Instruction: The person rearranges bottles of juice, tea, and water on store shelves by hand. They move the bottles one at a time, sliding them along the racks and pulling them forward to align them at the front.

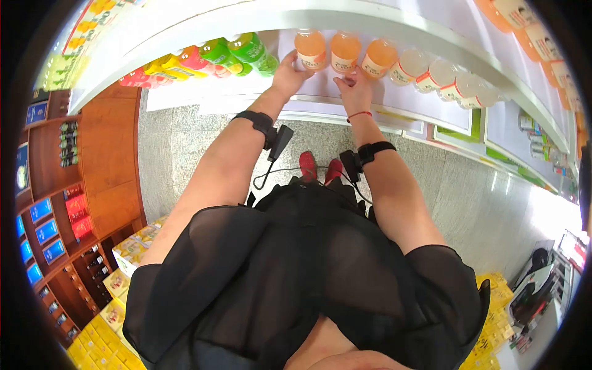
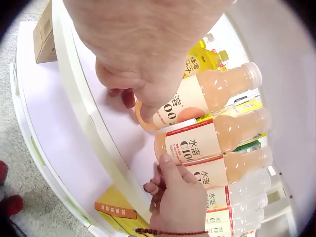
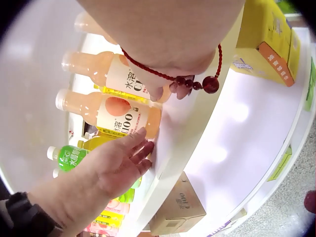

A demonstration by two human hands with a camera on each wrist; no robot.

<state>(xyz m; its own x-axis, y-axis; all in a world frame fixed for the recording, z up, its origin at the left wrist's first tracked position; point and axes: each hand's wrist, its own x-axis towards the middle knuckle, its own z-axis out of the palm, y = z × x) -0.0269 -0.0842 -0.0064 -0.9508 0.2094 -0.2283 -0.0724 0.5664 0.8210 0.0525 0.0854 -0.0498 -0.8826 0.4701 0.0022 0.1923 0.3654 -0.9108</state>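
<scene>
A row of peach-coloured drink bottles stands on a white shelf [image 1: 246,92]. At its left end, my left hand [image 1: 290,79] reaches the first bottle [image 1: 310,49]; the thumb touches its lower part and the fingers bend loosely beside the base. Against the lower label of the second bottle [image 2: 192,143] lies the thumb of my right hand [image 2: 180,197]. Its other fingers are bent in front of the shelf edge, partly hidden. A third peach bottle [image 1: 379,58] stands right of that hand. Neither hand wraps round a bottle.
Paler bottles [image 1: 410,66] continue the row rightward. Green bottles [image 1: 253,52] and yellow and pink ones stand to the left. A shelf board [image 1: 370,15] runs above. Below are a yellow carton [image 3: 269,44] and a brown carton [image 3: 178,205]. Wooden shelving [image 1: 111,160] stands at left.
</scene>
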